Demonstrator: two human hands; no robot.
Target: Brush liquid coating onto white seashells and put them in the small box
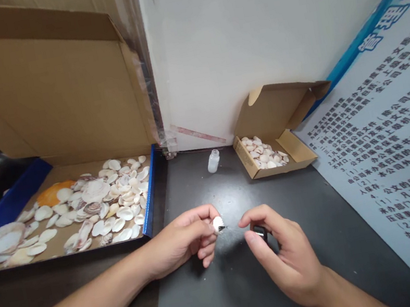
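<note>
My left hand [199,234] pinches a small white seashell [218,223] between thumb and fingertips, above the dark tabletop. My right hand [283,251] is closed around a black cap [260,233], from which a thin stem runs left to a small dark brush tip [223,227]. That tip meets the lower right edge of the shell, though the exact contact is too small to make out. Beyond the hands a little uncapped bottle [213,161] with whitish contents stands upright.
To the left lies a large open box with a blue rim [149,184], full of assorted shells [94,191]. A smaller open cardboard box [297,150] with shells stands at the back right. A white wall [230,27] and a printed board [391,131] bound the dark table [199,302].
</note>
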